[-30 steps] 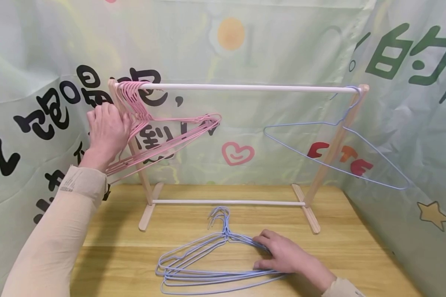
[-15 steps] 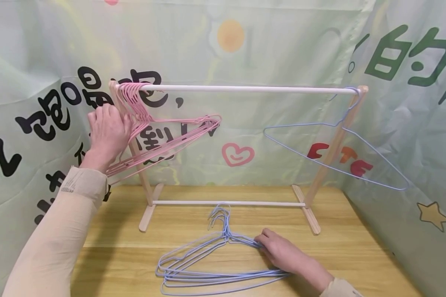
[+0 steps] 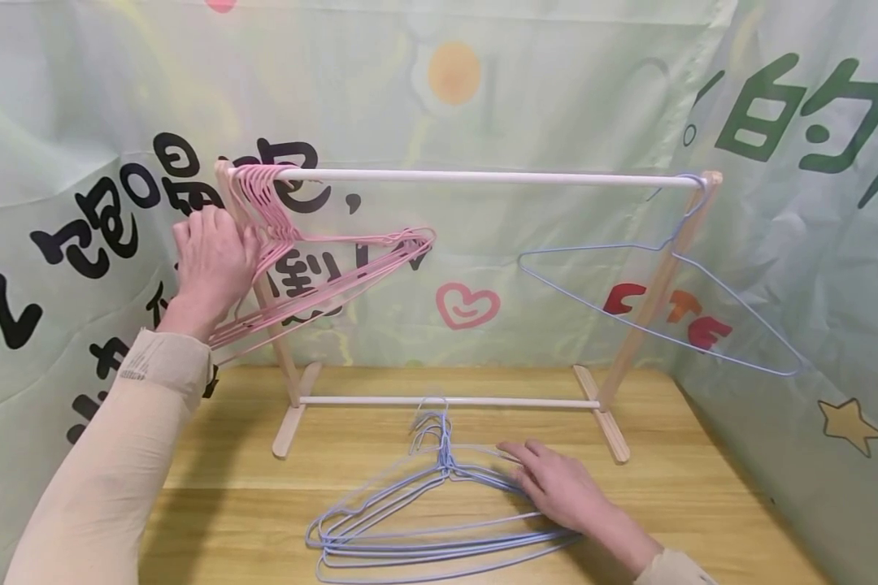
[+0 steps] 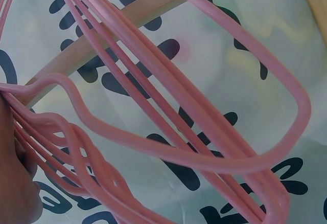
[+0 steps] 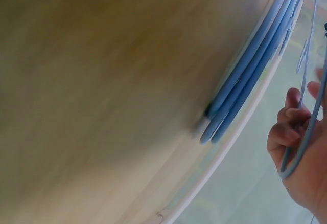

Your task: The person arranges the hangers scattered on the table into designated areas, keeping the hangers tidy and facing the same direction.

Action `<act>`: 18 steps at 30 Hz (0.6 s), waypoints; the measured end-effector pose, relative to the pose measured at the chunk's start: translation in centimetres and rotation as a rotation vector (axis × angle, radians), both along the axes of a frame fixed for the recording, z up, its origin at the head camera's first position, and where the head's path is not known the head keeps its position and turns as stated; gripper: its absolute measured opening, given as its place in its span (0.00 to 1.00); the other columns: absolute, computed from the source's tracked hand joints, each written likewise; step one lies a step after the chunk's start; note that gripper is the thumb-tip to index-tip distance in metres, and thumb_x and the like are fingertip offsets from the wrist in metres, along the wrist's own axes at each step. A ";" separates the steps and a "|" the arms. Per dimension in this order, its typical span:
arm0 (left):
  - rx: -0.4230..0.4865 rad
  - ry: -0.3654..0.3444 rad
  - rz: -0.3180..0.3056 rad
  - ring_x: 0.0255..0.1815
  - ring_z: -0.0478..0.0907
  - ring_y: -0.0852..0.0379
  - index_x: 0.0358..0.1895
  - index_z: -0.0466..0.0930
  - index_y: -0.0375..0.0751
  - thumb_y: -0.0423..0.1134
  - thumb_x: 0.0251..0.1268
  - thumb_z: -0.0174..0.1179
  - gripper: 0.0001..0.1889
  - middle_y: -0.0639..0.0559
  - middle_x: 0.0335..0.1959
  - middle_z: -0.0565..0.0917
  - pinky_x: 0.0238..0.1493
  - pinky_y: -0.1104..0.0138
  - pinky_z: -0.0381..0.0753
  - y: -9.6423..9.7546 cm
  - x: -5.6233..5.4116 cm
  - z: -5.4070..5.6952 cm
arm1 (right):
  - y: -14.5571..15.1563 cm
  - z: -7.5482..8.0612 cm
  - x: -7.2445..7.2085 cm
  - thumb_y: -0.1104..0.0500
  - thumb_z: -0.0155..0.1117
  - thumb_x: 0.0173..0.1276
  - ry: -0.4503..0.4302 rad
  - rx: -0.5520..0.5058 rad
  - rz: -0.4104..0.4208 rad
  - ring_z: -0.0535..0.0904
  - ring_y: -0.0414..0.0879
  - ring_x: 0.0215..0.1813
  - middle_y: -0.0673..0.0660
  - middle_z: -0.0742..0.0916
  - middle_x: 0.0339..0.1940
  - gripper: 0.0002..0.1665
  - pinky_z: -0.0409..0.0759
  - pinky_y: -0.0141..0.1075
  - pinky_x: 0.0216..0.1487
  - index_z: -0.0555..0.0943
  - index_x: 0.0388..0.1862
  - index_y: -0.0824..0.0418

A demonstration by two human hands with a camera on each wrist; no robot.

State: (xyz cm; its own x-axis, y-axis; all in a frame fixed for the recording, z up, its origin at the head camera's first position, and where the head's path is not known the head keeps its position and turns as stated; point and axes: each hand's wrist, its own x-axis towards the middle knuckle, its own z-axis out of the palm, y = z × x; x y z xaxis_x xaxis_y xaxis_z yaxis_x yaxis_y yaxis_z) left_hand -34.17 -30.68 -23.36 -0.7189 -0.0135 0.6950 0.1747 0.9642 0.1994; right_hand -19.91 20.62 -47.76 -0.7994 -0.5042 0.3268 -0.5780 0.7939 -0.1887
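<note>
Pink wire hangers [image 3: 269, 203] hang bunched at the left end of the rack's white top rail [image 3: 483, 175]. My left hand [image 3: 215, 260] grips them below their hooks; in the left wrist view the pink wires [image 4: 194, 158] run into the fingers at the left edge. On the table lies a pile of blue wire hangers [image 3: 445, 465], hooks pointing toward the rack. My right hand [image 3: 565, 487] holds one blue hanger [image 5: 308, 132] by its end, slightly raised above the others [image 5: 255, 63]. A separate blue hanger [image 3: 675, 237] hangs at the rail's right end.
The rack has slanted wooden legs [image 3: 647, 301], flat wooden feet [image 3: 610, 435] and a white lower bar [image 3: 512, 401] just behind the blue pile. A printed cloth [image 3: 380, 89] closes off the back and both sides of the wooden table [image 3: 219, 512].
The right hand has risen slightly, lifting the top blue hanger off the pile, its hook now up by the lower bar. The left hand has stayed on the pink hangers.
</note>
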 end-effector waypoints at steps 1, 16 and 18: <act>0.000 -0.001 0.001 0.44 0.60 0.34 0.37 0.63 0.30 0.48 0.82 0.39 0.21 0.36 0.37 0.64 0.56 0.41 0.53 0.0 0.0 0.0 | 0.2 0.0 0.1 0.46 0.64 0.76 -0.029 0.003 0.009 0.66 0.31 0.28 0.43 0.78 0.37 0.27 0.66 0.30 0.24 0.78 0.71 0.46; 0.036 -0.095 -0.028 0.48 0.60 0.33 0.38 0.63 0.31 0.48 0.82 0.39 0.21 0.36 0.40 0.65 0.59 0.41 0.51 0.1 0.5 0.8 | 1.6 0.4 0.4 0.30 0.78 0.53 -0.095 0.025 0.101 0.69 0.33 0.36 0.47 0.77 0.51 0.56 0.71 0.30 0.34 0.73 0.76 0.53; 0.039 -0.113 -0.046 0.49 0.60 0.33 0.37 0.63 0.31 0.48 0.82 0.39 0.20 0.36 0.40 0.65 0.58 0.41 0.51 0.0 0.6 1.1 | 1.7 0.5 0.4 0.30 0.78 0.54 -0.060 0.011 0.104 0.69 0.33 0.36 0.48 0.77 0.51 0.55 0.71 0.30 0.34 0.73 0.76 0.53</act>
